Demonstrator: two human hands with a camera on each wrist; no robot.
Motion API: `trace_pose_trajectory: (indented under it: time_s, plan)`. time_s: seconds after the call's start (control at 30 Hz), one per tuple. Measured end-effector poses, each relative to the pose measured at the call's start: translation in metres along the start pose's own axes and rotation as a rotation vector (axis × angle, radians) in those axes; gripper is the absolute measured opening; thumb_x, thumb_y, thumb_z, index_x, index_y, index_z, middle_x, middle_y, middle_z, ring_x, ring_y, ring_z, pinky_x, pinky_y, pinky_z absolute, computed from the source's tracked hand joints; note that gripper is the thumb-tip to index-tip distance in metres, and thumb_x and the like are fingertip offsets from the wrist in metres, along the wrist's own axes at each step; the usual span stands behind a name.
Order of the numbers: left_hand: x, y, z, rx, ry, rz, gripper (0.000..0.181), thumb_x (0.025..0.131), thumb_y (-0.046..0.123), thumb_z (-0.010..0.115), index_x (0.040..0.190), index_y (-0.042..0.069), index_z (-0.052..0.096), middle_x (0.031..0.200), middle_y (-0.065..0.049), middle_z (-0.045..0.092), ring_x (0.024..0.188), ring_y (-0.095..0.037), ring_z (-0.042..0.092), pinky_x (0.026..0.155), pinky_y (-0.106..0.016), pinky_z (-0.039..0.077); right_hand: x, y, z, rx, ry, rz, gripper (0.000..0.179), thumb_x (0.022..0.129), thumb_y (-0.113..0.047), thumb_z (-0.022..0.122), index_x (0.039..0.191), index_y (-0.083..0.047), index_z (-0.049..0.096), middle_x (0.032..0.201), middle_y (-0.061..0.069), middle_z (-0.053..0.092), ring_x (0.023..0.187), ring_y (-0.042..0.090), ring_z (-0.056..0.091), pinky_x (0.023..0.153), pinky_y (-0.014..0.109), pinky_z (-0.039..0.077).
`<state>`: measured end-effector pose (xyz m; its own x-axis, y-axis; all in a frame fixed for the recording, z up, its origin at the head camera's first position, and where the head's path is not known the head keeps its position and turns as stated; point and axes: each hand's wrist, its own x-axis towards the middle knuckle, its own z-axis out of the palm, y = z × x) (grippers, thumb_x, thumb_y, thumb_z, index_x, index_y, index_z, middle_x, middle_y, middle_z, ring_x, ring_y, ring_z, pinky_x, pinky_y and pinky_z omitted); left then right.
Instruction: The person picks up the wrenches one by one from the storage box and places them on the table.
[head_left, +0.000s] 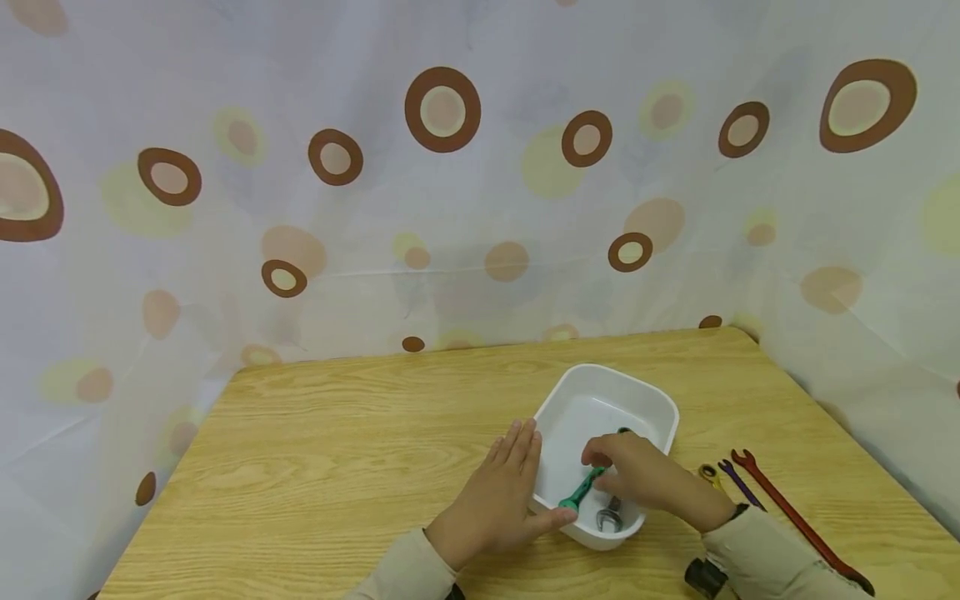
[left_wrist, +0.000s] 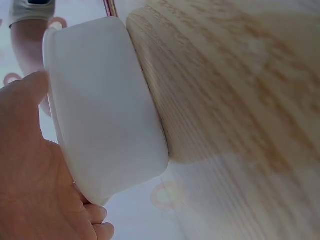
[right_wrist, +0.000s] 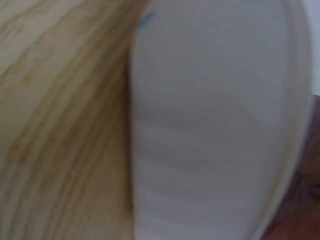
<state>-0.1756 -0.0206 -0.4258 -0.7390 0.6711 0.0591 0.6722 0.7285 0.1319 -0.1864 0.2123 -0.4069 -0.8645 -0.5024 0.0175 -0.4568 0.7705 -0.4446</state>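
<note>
A white plastic bin (head_left: 551, 454) stands on the table with wrenches inside. My left hand (head_left: 491, 492) rests along the bin's near left rim, fingers straight and thumb spread over the near edge. The left wrist view shows this hand (left_wrist: 37, 165) against the rim, beside the bin's outer wall (left_wrist: 105, 110). Reaching into the bin, my right hand (head_left: 637, 475) pinches the upper end of a green wrench (head_left: 576, 497) between thumb and curled fingers. A silver wrench (head_left: 610, 517) lies partly under that hand. The bin's wall (right_wrist: 210, 120) fills most of the right wrist view.
To the right of the bin, a long red wrench (head_left: 795, 517), a small purple wrench (head_left: 741, 483) and a yellow wrench (head_left: 709, 475) lie on the wooden table (head_left: 322, 450). The right sleeve partly covers them. A patterned curtain (head_left: 495, 208) hangs behind the table.
</note>
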Motion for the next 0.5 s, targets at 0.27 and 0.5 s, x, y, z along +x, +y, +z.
trace_pose_trajectory:
  time_s: [0.27, 0.5]
  plan:
    - [0.000, 0.000, -0.002, -0.013, -0.007, 0.000, 0.101, 0.088, 0.077, 0.021, 0.151, -0.003, 0.018, 0.159, -0.019, 0.009, 0.147, -0.031, 0.006, 0.116, -0.044, 0.021, 0.004, 0.000, 0.008, -0.088, -0.019, 0.048, 0.023, 0.073, -0.002, 0.078, 0.093, -0.007, 0.067, 0.092, 0.003, 0.065, 0.087, 0.020, 0.061, 0.076, 0.043, 0.051]
    - [0.000, 0.000, -0.003, -0.005, -0.001, 0.007, 0.101, 0.089, 0.076, 0.021, 0.151, -0.004, 0.018, 0.158, -0.020, 0.009, 0.147, -0.033, 0.007, 0.115, -0.044, 0.021, 0.012, 0.003, 0.010, -0.163, -0.046, -0.001, 0.019, 0.072, -0.001, 0.079, 0.084, -0.010, 0.068, 0.084, -0.002, 0.060, 0.079, 0.013, 0.054, 0.073, 0.035, 0.050]
